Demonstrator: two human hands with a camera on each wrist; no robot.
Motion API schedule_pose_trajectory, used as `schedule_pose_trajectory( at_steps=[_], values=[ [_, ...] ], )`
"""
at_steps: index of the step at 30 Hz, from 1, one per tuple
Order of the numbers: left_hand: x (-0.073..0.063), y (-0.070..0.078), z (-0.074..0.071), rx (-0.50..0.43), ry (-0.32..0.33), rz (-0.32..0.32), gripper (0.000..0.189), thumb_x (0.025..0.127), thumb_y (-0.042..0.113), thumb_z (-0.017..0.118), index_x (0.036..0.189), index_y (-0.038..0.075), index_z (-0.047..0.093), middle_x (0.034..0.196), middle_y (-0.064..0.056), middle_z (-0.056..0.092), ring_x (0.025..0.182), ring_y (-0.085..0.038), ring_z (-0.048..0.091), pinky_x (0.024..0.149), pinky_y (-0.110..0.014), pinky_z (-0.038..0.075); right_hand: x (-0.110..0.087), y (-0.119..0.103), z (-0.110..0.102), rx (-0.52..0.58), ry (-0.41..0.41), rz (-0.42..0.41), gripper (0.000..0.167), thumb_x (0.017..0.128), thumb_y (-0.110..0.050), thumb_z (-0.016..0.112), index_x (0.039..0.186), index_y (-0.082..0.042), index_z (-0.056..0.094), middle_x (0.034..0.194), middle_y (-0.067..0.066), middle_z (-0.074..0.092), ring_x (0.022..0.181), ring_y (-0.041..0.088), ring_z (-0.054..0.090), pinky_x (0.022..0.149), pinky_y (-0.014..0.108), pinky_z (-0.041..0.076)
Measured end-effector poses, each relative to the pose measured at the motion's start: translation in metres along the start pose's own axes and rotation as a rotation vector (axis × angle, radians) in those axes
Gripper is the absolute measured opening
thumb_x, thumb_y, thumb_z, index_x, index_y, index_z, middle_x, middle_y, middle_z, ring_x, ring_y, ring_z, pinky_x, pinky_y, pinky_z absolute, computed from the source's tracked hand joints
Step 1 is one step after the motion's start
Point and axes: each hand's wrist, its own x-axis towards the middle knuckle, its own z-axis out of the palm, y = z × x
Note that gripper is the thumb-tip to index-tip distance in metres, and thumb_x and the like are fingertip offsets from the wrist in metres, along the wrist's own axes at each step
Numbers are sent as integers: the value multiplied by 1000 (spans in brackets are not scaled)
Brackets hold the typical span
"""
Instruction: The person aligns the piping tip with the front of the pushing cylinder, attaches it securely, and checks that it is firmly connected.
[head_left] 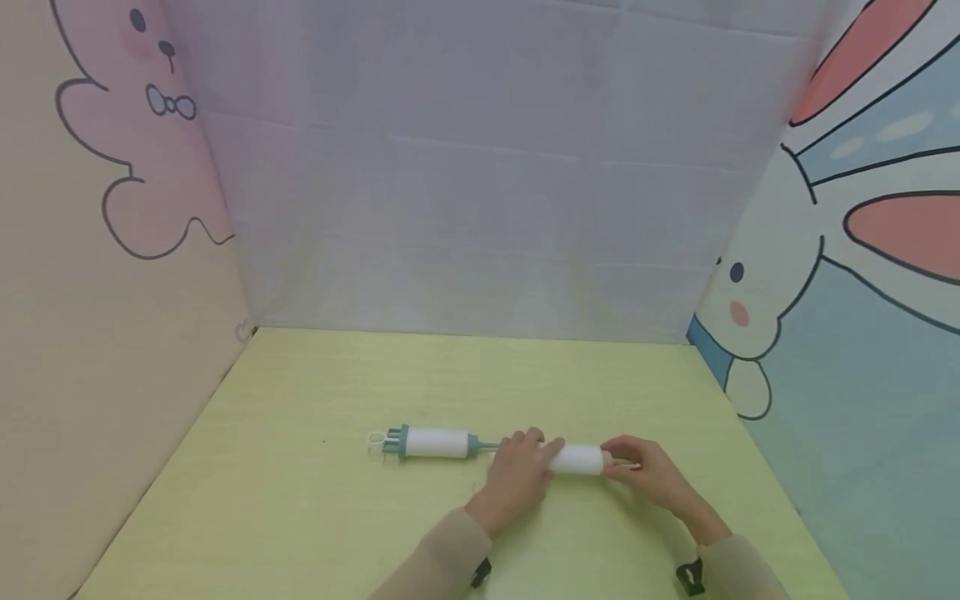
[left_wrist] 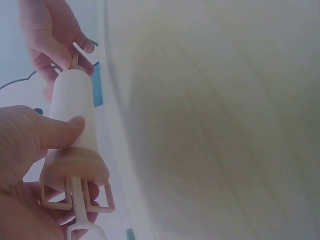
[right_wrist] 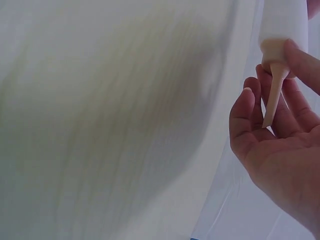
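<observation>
A toy syringe with a white barrel (head_left: 579, 458) and beige ends lies level between my two hands. My left hand (head_left: 519, 473) grips its barrel near the flanged end (left_wrist: 76, 165), the thumb lying along the white part. From that flange sticks out a white plunger (left_wrist: 80, 200) with a ring handle. At the other end my right hand (head_left: 651, 477) pinches the beige collar (right_wrist: 274, 51), and the tapered beige nozzle (right_wrist: 275, 92) points into the palm. Left of my left hand, a second toy syringe (head_left: 437, 442) with teal ends rests on the table.
The pale yellow-green table (head_left: 300, 517) spreads around both hands. Behind it hangs a whitish curtain (head_left: 480, 208). Side panels with a pink cartoon bear (head_left: 172, 167) and a rabbit (head_left: 765, 308) close off left and right.
</observation>
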Motion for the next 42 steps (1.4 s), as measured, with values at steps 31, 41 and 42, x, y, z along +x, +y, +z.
schedule_pose_trajectory(
  at_steps=[31, 41, 42],
  values=[
    [12, 10, 20, -110, -35, -8, 46, 81, 13, 73, 125, 21, 63, 105, -3, 58, 84, -19, 53, 66, -29, 41, -12, 20, -4, -41, 114, 54, 32, 82, -10, 75, 110, 2, 63, 108, 18, 65, 101, 36, 61, 81, 45, 50],
    [18, 11, 28, -116, -31, -9, 44, 78, 9, 73, 120, 21, 66, 107, -3, 57, 85, -18, 53, 68, -30, 41, -11, 23, -3, -50, 162, 119, 29, 78, -4, 77, 103, 1, 63, 103, 15, 66, 98, 35, 63, 82, 45, 50],
    [19, 11, 29, -120, -23, -8, 43, 78, 9, 72, 119, 20, 66, 106, -3, 57, 85, -19, 53, 69, -31, 41, -11, 23, -3, -53, 164, 120, 29, 77, -3, 77, 102, 1, 63, 103, 16, 66, 98, 35, 63, 82, 45, 50]
  ],
)
